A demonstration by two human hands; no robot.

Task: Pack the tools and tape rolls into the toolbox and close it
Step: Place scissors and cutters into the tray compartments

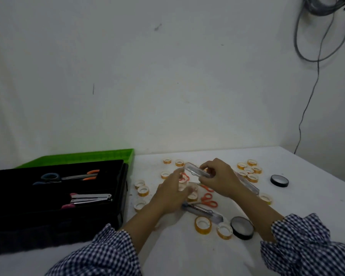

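Right hand [219, 180] holds a clear plastic tool [196, 169] over the scattered tape rolls [249, 170]; the toolbox [120, 188] stands open at the left.

The right fingers [204, 167] are curled round the clear tool, pinching it near its middle, above the bench [307, 196]. The left hand [171, 196] is blurred, reaching toward the orange scissors [208, 200] in the pile; whether its fingers have hold of anything cannot be told. The black toolbox has its green lid [78, 158] tipped back to the far side, and its tray holds blue-handled scissors [50, 177] and a pink-handled metal tool [88, 199]. A clear-handled screwdriver [202, 212] lies near the wrists, and a black tape roll [242, 228] lies just right of it.
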